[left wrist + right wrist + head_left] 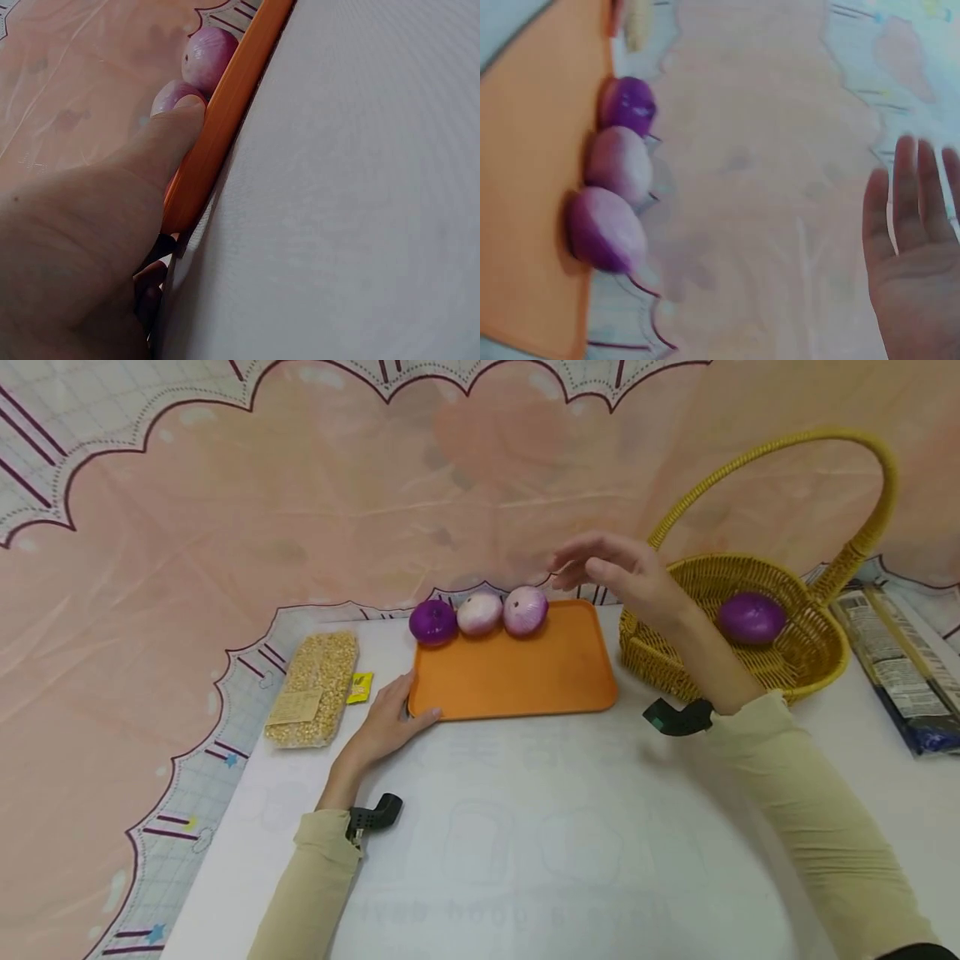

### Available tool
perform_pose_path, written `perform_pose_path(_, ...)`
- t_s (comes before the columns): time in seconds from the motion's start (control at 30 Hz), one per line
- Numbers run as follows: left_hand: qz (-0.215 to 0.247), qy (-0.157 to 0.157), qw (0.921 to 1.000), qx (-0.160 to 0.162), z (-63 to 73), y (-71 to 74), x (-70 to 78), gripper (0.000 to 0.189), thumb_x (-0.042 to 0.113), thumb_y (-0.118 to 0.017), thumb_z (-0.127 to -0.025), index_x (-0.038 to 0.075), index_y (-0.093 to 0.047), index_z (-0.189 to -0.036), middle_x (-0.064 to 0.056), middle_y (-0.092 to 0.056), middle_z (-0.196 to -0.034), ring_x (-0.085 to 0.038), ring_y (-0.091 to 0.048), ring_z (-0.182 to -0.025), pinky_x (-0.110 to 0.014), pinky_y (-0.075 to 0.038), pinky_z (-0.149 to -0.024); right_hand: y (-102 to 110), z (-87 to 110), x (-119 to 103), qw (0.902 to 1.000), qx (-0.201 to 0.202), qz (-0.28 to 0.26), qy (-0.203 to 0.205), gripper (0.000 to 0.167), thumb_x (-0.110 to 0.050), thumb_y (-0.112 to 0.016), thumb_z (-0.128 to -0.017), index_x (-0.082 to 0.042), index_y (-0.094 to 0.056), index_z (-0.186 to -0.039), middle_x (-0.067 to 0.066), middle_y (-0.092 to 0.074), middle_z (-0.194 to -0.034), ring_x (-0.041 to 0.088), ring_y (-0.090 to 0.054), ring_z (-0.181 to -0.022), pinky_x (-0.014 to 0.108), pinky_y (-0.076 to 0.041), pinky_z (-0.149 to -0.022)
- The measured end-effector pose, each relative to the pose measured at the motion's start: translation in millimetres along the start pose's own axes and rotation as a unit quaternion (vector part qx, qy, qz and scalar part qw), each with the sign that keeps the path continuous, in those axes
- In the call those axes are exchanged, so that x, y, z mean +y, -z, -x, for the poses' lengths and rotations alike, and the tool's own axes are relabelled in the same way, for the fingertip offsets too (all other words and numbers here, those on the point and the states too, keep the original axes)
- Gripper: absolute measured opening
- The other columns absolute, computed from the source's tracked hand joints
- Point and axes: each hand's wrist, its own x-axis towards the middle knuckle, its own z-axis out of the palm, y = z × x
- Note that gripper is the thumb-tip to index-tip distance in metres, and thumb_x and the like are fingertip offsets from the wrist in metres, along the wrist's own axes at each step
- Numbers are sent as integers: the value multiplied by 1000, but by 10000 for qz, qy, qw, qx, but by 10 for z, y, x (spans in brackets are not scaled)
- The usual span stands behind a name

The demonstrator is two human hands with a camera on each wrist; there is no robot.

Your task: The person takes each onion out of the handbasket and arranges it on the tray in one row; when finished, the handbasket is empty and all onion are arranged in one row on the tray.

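Note:
An orange tray lies on the white table, three onions in a row along its back edge: a deep purple onion, a paler onion and a purple-and-white onion. My left hand grips the tray's near left corner, thumb over the rim in the left wrist view; its other fingers are partly hidden. Raised between tray and basket, my right hand holds nothing, and its fingers look straight in the right wrist view. Another purple onion sits inside the yellow wicker basket.
A bag of yellow kernels lies left of the tray, with a small yellow packet beside it. Right of the basket is a dark, printed package. The basket's tall handle arches above it. A patterned cloth hangs behind the table.

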Motion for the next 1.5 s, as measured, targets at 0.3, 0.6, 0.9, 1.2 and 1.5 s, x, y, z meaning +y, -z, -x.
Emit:
perform_pose_path(0.3,21,-11,10000,-25,-1,-9,-16,93,58,-58,-90,15,-9,-158,-14,-12,-164,-32,-8,-152,-55,-14,-122,373,246,-310,9902,-1032,-777,531,32,-10,-45,-102,11,-59,-122,15,-68,-120,24,-65,-112,29,-49,-103)
perform_pose_path(0.6,5,-63,10000,42,16,12,-29,92,55,-59,-91,14,-10,-157,-15,-13,-163,-33,-9,-151,-55,-14,-122,871,484,-438,9757,-1963,-957,-179,38,5,-23,-102,20,-51,-123,21,-62,-129,27,-58,-124,30,-43,-110)
perform_pose_path(0.9,47,-164,9998,74,5,14,-28,92,55,-59,-91,14,-10,-157,-13,-15,-163,-32,-9,-151,-54,-14,-122,1261,719,-378,9886,-798,-997,-803,43,11,-18,-101,20,-54,-121,20,-65,-124,27,-62,-118,29,-47,-106)
perform_pose_path(1.2,-5,-115,9999,22,1,11,-9,93,57,-58,-91,15,-10,-158,-13,-14,-164,-32,-9,-152,-54,-14,-123,1441,765,-400,9544,1083,1108,-2550,30,-6,-48,-100,6,-59,-126,-1,-66,-116,6,-66,-105,14,-53,-88)
perform_pose_path(1.5,-31,-74,10000,29,6,3,-8,93,56,-58,-90,14,-10,-157,-13,-14,-163,-32,-9,-152,-53,-14,-123,1655,781,-382,8557,701,3363,-3871,39,-33,-56,-98,-12,-62,-130,-30,-63,-104,-11,-56,-96,4,-43,-78)
